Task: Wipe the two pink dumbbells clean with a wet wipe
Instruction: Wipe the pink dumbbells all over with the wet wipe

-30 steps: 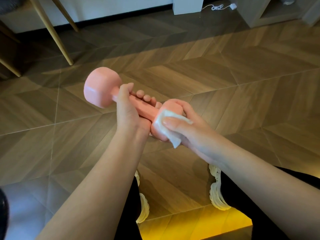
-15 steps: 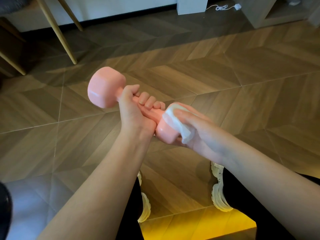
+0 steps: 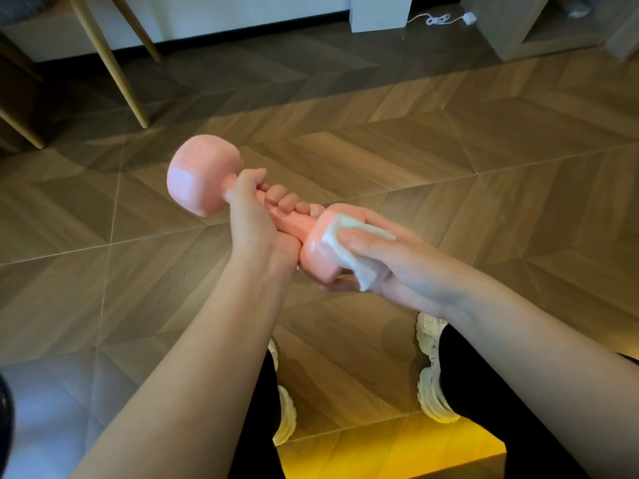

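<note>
Fingers [image 3: 287, 201] of the left hand [image 3: 250, 224] wrap the handle of the pink dumbbell [image 3: 202, 181], held above the wooden floor [image 3: 449, 150]. At the dumbbell's near head, the right hand [image 3: 408, 267] pinches a white wet wipe [image 3: 368, 271] against it, thumb on top, fingers underneath.

The handle of the pink dumbbell [image 3: 204, 181] is largely covered by the left hand [image 3: 249, 219]. Its near head is partly masked by the wet wipe [image 3: 345, 236] and the right hand [image 3: 397, 264]. The raised marking on its far head is too blurred to be read. At 8 o'clock a dark shape [image 3: 5, 426] is cut off by the edge and cannot be identified.
</note>
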